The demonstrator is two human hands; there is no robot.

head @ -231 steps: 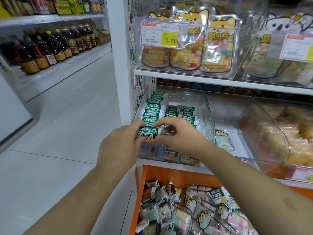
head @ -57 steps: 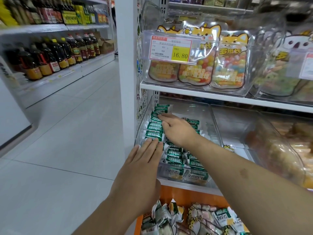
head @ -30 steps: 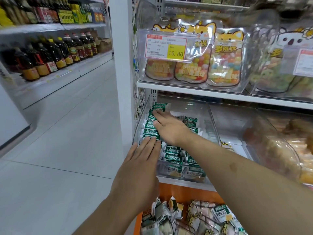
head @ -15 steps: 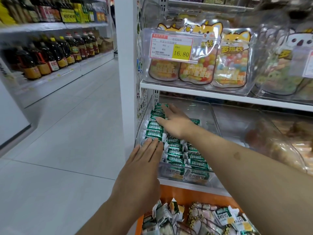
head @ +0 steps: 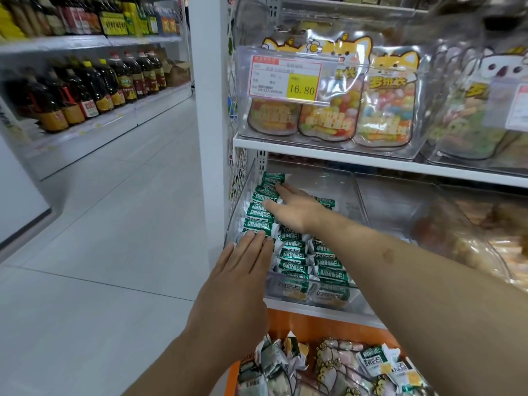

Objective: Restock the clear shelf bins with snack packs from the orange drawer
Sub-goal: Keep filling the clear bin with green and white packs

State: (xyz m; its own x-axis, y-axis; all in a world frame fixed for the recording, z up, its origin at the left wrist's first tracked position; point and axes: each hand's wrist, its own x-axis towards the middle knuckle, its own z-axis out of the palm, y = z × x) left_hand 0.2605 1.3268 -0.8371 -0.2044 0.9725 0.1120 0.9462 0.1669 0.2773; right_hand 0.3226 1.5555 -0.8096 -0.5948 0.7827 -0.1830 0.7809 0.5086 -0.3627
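Observation:
A clear shelf bin on the lower shelf holds several rows of green-and-white snack packs. My right hand reaches into the bin with straight fingers lying on the left row of packs near the back. My left hand is flat with straight fingers, its tips touching the front end of that same left row. Below the shelf, the orange drawer stands pulled out, filled with loose snack packs of mixed kinds.
A neighbouring clear bin to the right holds brown snacks. The shelf above carries a bin of cartoon-cat candy bags with a 16.80 price tag. A white post borders the shelf. Across the aisle floor stand oil bottles.
My right hand slid a little further back along the left row of packs. My left hand stayed flat at the front of the row.

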